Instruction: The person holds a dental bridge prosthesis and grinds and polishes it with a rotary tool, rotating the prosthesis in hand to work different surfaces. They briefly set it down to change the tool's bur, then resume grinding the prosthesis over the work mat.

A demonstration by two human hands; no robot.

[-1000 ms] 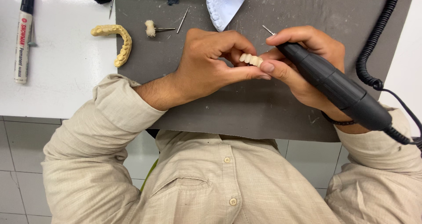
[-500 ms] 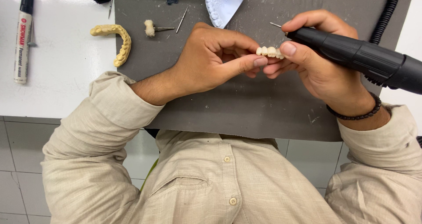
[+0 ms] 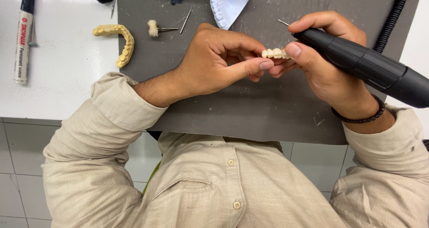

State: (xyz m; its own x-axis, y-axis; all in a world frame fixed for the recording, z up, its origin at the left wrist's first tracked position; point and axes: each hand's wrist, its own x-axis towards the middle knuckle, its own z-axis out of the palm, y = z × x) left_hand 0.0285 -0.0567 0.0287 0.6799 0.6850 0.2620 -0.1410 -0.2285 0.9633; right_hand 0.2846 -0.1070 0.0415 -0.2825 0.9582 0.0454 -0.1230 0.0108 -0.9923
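1. Two hands meet over a dark grey mat (image 3: 268, 116): the left hand (image 3: 214, 62) has its fingers (image 3: 250, 67) pinched shut on a small cream row of artificial teeth (image 3: 275, 53).
2. The right hand (image 3: 326, 67) wraps closed round a black cylindrical rotary handpiece (image 3: 366, 67), its thumb touching the teeth.
3. Near the mat's far edge lies a pale blue plaster dental cast (image 3: 230, 2).
4. At the mat's left edge, partly on the white tabletop (image 3: 58, 76), rests a yellow arch-shaped dental model (image 3: 118, 40).

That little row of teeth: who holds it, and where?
Left hand pinches one end of the row of teeth; right hand touches the other, gripping the black tool.
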